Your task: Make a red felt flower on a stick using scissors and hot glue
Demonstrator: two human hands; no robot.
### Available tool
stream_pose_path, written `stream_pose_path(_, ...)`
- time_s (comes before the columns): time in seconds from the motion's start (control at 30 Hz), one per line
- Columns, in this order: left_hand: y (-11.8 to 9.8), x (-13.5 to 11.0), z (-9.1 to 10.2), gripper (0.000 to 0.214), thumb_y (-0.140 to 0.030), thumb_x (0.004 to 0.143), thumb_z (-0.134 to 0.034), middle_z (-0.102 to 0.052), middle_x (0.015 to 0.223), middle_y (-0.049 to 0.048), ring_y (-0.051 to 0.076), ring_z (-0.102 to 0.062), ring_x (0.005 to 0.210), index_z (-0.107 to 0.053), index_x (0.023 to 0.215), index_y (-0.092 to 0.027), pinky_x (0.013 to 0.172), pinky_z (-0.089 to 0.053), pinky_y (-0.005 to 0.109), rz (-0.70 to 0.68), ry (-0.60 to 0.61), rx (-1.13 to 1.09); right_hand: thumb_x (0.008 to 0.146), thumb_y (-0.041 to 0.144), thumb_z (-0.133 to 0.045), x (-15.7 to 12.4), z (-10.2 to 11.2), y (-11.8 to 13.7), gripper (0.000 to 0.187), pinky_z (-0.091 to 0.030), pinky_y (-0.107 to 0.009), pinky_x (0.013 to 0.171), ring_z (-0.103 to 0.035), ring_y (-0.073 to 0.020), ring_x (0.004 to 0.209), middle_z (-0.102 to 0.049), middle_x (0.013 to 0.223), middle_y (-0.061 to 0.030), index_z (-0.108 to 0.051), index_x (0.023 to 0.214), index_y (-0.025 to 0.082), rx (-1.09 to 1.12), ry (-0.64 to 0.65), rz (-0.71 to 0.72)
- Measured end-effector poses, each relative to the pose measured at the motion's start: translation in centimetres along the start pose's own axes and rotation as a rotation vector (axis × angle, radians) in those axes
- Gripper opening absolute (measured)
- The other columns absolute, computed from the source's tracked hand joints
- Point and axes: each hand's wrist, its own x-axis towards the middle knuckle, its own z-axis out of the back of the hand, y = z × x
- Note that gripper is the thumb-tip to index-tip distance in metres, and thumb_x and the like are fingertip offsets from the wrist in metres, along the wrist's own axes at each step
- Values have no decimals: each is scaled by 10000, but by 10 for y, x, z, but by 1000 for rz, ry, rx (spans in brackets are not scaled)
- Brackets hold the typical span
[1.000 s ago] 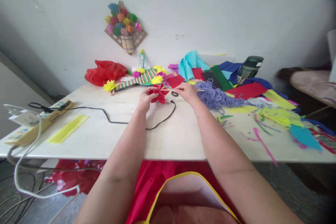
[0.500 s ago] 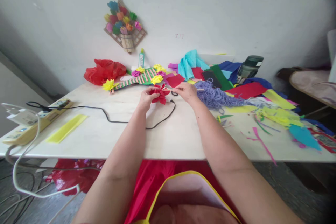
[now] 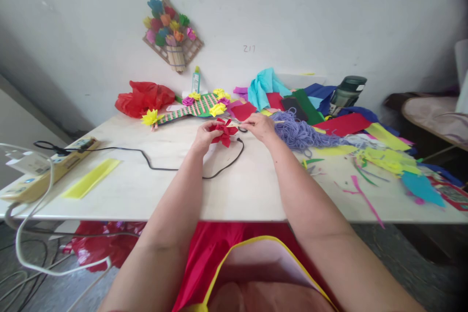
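Over the white table my left hand (image 3: 205,136) pinches a red paper flower (image 3: 225,134) by its left side. My right hand (image 3: 259,126), closed, grips a thin wooden stick (image 3: 280,122). Its tip reaches to the flower's petals; whether it touches them I cannot tell. Just behind the hands lies a green and pink woven piece (image 3: 193,109) trimmed with yellow and purple paper flowers. A dark loop, perhaps a scissors handle (image 3: 242,129), shows between my hands. Close to my right hand sits a heap of lavender yarn (image 3: 298,131).
A black cable (image 3: 171,170) runs across the table from a power strip (image 3: 51,170) at left, near a yellow paper strip (image 3: 91,178). Coloured paper scraps (image 3: 340,126) and a dark bottle (image 3: 349,93) crowd the right. A red plastic bag (image 3: 144,99) lies at the back left.
The stick is angled slightly differently in my right hand, its far end a little higher. My left hand keeps hold of the red flower. The whole view has shifted slightly.
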Motion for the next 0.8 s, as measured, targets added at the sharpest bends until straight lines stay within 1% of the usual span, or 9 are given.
stream_pose_path(0.27, -4, -2, -3, 391, -263, 432, -800, -709, 703, 8, 153, -629, 614, -718, 801, -166, 579, -500, 254, -2, 3, 21, 845, 310, -749, 1, 4, 3, 102, -364, -299, 670, -599, -179, 801, -722, 810, -37, -812, 795, 248, -63, 18, 43)
stream_pose_path(0.47, -4, -1, -2, 400, -248, 446, -785, -726, 740, 24, 170, -644, 642, -728, 834, -166, 615, -518, 282, -2, 22, 25, 853, 324, -750, 2, 7, 5, 126, -363, -312, 684, -607, -184, 813, -735, 834, -47, -804, 783, 234, -110, 29, 73)
stream_pose_path(0.6, -3, -1, -3, 386, -244, 449, -776, -719, 729, 20, 159, -627, 631, -729, 824, -165, 605, -496, 269, -22, 20, 39, 858, 321, -750, 3, 9, 5, 130, -357, -332, 734, -614, -192, 835, -745, 848, -49, -799, 782, 227, -136, 38, 129)
stream_pose_path(0.8, -5, -2, -5, 390, -248, 444, -772, -716, 715, 13, 156, -621, 626, -723, 823, -175, 602, -492, 266, -15, 20, 43, 867, 315, -741, 3, 12, 8, 157, -332, -359, 796, -608, -200, 854, -744, 846, -47, -786, 746, 225, -163, 61, 143)
